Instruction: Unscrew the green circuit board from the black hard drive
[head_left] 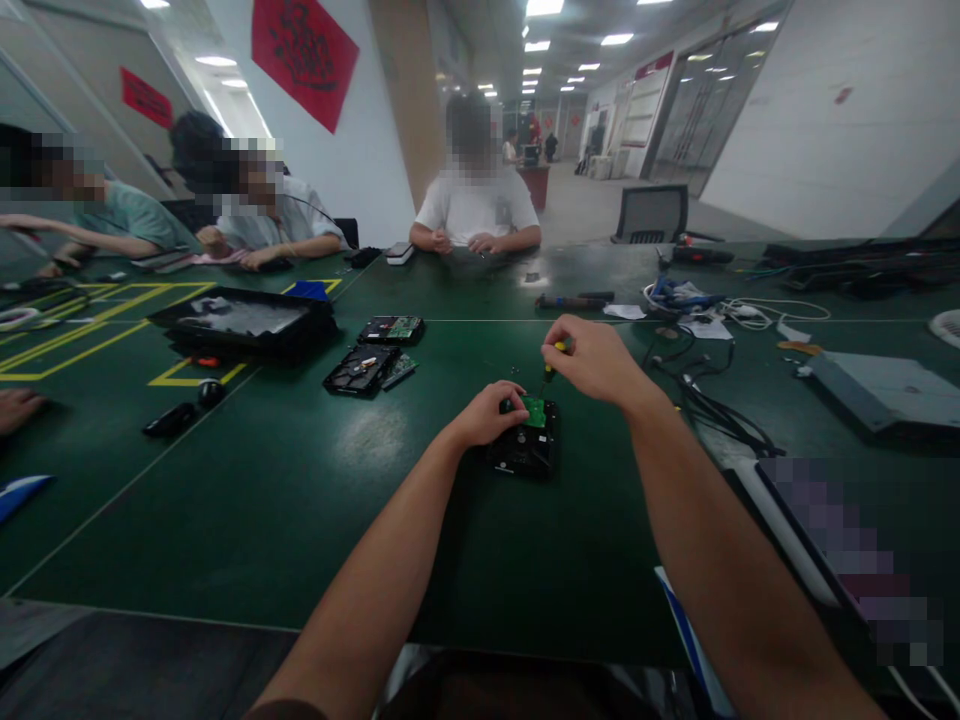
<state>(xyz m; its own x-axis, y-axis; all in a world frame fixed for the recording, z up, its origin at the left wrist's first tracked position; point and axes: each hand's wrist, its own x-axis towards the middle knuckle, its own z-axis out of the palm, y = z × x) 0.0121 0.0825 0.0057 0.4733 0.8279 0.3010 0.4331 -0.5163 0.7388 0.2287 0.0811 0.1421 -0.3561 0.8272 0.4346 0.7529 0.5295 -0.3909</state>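
Observation:
A black hard drive [522, 455] lies flat on the green table in front of me, a green circuit board [534, 411] at its far end. My left hand [491, 412] grips the drive's left side, its fingertips at the board's edge. In my right hand [589, 355] is a screwdriver [559, 349] with a yellow and black handle, held upright between the fingers. Its shaft points down at the board's far edge; whether the tip sits in a screw is too small to tell. Several tiny bits, perhaps screws, lie just beyond the drive.
Two more hard drives [360, 369] [391, 329] lie to the left, a loose circuit board [399, 371] beside them. Further left is a black tray [244, 318]. Cables [724, 400], a grey metal box [889, 390] and a pixelated screen occupy the right. Other people sit across the table.

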